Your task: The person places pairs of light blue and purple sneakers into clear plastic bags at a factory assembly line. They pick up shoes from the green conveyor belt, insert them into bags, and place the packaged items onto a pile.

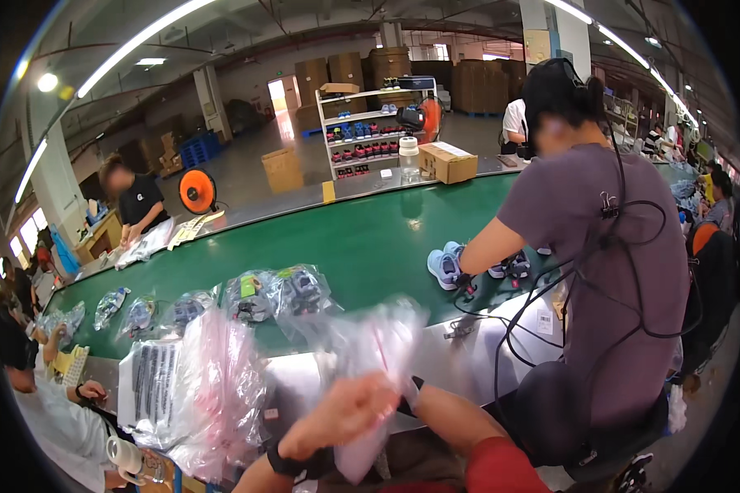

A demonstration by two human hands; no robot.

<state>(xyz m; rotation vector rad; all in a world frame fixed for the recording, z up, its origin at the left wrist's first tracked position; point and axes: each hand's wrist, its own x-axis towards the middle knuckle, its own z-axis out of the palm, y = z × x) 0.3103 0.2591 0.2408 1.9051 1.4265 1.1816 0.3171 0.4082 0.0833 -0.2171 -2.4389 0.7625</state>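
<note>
In front of me a clear plastic bag (pixel 386 337) with a thin red line hangs upright, blurred by motion. My left hand (pixel 345 413), with a black band on its wrist, is closed around the bag's lower part. My right forearm comes in from the lower right under a red sleeve, and a dark band circles that wrist. The bag and my left hand hide the fingers of my right hand. To the left lies a thick stack of clear plastic bags (pixel 214 386), beside a bag printed with dark text (pixel 150 382).
A green conveyor belt (pixel 345 238) runs across, carrying several bagged pairs of shoes (pixel 300 289). At right, a person in a purple shirt (pixel 600 246) with dangling black cables handles light blue shoes (pixel 446 267). Other people work on the left. A white-capped bottle (pixel 127 456) stands low left.
</note>
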